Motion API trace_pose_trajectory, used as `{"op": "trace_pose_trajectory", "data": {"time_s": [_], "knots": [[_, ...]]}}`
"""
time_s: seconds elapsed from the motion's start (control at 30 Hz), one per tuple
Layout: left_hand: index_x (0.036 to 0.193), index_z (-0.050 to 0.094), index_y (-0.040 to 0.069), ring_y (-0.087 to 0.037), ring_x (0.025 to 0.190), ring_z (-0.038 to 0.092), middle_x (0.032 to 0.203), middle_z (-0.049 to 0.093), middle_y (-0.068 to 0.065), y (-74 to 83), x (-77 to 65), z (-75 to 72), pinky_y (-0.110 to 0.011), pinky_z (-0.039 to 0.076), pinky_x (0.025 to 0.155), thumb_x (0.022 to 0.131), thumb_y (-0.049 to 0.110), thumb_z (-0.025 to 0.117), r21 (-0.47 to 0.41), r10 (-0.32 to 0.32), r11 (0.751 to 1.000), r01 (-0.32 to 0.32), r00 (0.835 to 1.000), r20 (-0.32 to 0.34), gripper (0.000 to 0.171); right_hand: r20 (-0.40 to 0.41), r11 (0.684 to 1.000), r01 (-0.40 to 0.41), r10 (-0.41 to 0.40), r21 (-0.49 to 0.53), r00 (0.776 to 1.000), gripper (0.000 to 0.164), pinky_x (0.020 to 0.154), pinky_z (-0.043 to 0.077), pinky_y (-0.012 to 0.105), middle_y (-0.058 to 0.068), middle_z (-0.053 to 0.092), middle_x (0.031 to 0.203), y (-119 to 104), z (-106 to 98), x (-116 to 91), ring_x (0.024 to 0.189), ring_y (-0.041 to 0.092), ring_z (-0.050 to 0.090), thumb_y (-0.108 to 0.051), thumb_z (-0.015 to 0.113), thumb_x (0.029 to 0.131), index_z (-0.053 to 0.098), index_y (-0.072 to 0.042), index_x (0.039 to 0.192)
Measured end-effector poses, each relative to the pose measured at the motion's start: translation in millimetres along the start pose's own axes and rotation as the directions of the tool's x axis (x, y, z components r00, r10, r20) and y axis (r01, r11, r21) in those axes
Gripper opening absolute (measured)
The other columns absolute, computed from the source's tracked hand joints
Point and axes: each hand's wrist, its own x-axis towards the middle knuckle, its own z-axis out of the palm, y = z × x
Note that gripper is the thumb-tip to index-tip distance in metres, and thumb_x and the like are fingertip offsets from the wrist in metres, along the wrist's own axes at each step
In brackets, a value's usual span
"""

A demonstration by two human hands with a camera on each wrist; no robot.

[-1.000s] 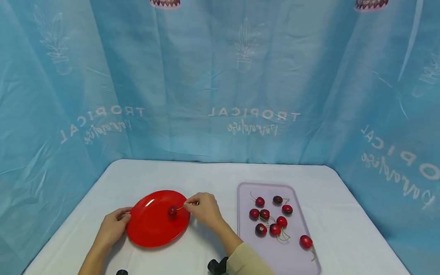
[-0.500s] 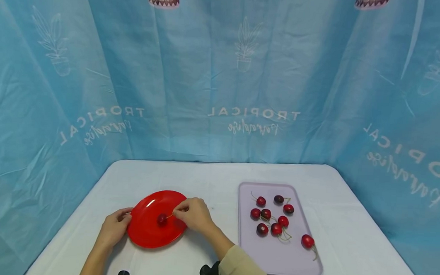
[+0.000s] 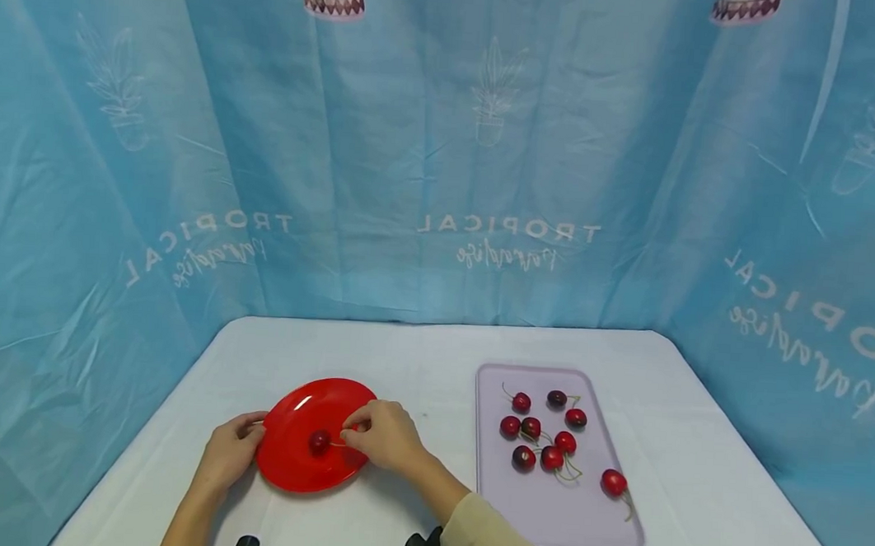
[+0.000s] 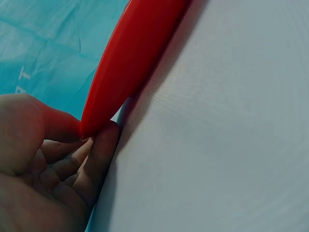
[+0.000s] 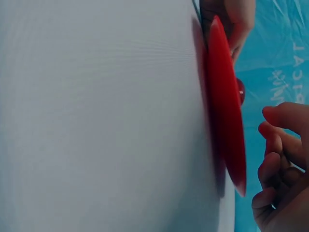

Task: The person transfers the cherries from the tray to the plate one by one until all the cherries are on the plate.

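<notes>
A dark red cherry [image 3: 319,442] lies on the red plate [image 3: 290,463], its stem pointing right. My right hand [image 3: 384,435] hovers over the plate's right side, thumb and forefinger slightly parted beside the stem's end. In the right wrist view, a gap shows between those fingertips and the cherry [image 5: 241,92], which is partly hidden behind the plate [image 5: 226,111]. At the plate's left edge, my left hand [image 3: 226,453] grips the rim. The left wrist view has the thumb above the plate's edge [image 4: 120,63] and a finger [image 4: 104,147] beneath it.
To the right, a pale purple tray [image 3: 536,509] holds several cherries with stems; one cherry [image 3: 614,483] sits apart near its right edge. A white cloth [image 3: 418,350] covers the table. Blue printed curtains [image 3: 428,165] enclose the back and sides.
My right hand has moved left over the plate, bringing the cherry by its stem, and then let it go. The cherry now rests on the plate. My left hand keeps its grip.
</notes>
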Motion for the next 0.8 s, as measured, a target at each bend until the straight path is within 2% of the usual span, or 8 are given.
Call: {"op": "trace_pose_trajectory", "data": {"time_s": [0.2,0.33,0.5,0.8], "knots": [[0.132,0.049,-0.007,-0.04,0.107,0.054,0.123,0.054,-0.029,1.6,-0.5,-2.1,-0.043,0.053,0.084,0.099,0.016,0.048,-0.005,0.004,1.0,-0.004,1.0,0.01,0.04,0.002,0.999,0.003,-0.003,0.042,1.0,0.012,0.052,0.049,0.022,-0.012,0.057,0.07,-3.8,-12.6,-4.9,0.063,0.008,0.053,-0.024,0.074,0.082,0.076,-0.019,0.092],[0.132,0.05,-0.006,-0.04,0.109,0.054,0.125,0.054,-0.029,2.8,-0.2,-1.7,-0.04,0.054,0.083,0.098,0.015,0.049,0.0,-0.002,1.0,0.002,1.0,0.011,0.04,0.003,0.999,-0.002,0.001,0.049,1.0,0.012,0.054,0.05,0.023,-0.012,0.057,0.072,-1.3,-24.6,-7.6,0.068,0.009,0.054,-0.024,0.073,0.083,0.075,-0.019,0.093],[0.133,0.049,-0.005,-0.039,0.108,0.054,0.125,0.053,-0.028,2.7,1.5,-2.4,-0.036,0.055,0.08,0.098,0.015,0.049,0.003,-0.018,1.0,0.018,1.0,0.007,0.04,0.01,1.0,0.016,-0.016,0.026,1.0,0.009,0.053,0.049,0.025,-0.012,0.058,0.073,3.8,-39.9,-10.2,0.07,0.01,0.054,-0.024,0.07,0.085,0.076,-0.021,0.091],[0.132,0.049,-0.007,-0.041,0.108,0.054,0.125,0.053,-0.03,3.3,-0.3,-3.6,-0.041,0.054,0.083,0.098,0.015,0.048,0.004,-0.012,1.0,0.012,1.0,0.005,0.04,0.061,0.997,0.019,-0.015,-0.069,0.998,0.012,0.05,0.045,0.024,-0.013,0.057,0.071,10.3,-53.5,-23.3,0.065,0.008,0.052,-0.028,0.07,0.084,0.076,-0.022,0.093]]}}
